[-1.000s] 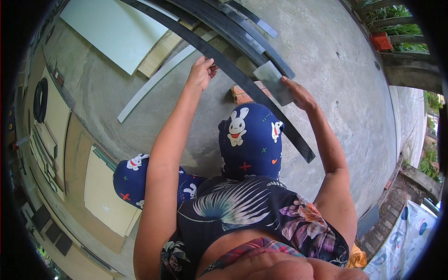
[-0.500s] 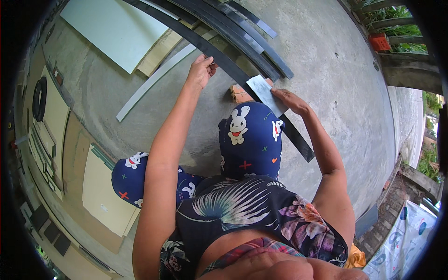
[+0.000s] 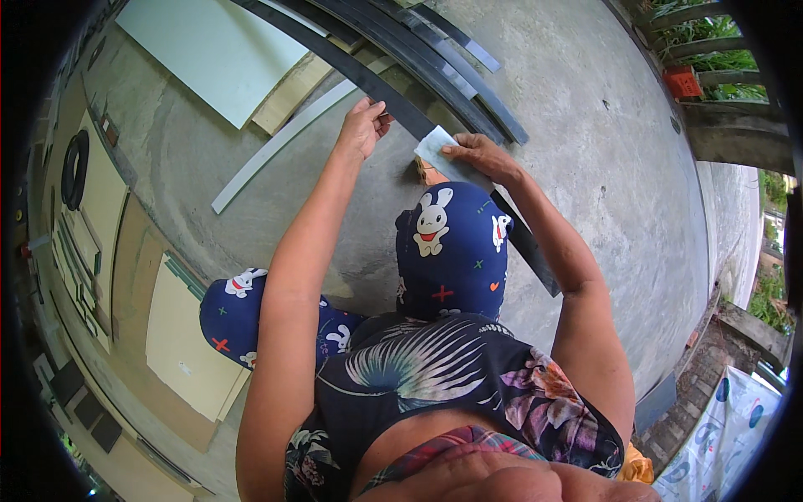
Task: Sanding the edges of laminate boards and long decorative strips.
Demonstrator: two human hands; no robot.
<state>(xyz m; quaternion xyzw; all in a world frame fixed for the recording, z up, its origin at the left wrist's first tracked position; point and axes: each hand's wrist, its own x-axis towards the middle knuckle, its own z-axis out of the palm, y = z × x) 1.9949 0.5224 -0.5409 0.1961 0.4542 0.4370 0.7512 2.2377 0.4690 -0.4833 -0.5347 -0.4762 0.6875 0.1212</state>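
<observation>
I wear a black top (image 3: 468, 381) printed with a pale fan-shaped leaf (image 3: 410, 364) shading to teal, and orange, pink and purple flowers (image 3: 548, 400) on my right side; plaid cloth (image 3: 456, 445) shows red and green near my neck; my navy legwear (image 3: 452, 272) carries white cartoon rabbits, red crosses, green marks; my left hand (image 3: 365, 128) and right hand (image 3: 485, 157) are bare.

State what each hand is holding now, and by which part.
The left hand holds the long dark strip partway along, at its near edge. The right hand holds the pale sheet, which lies over the strip, by its right-hand edge.
</observation>
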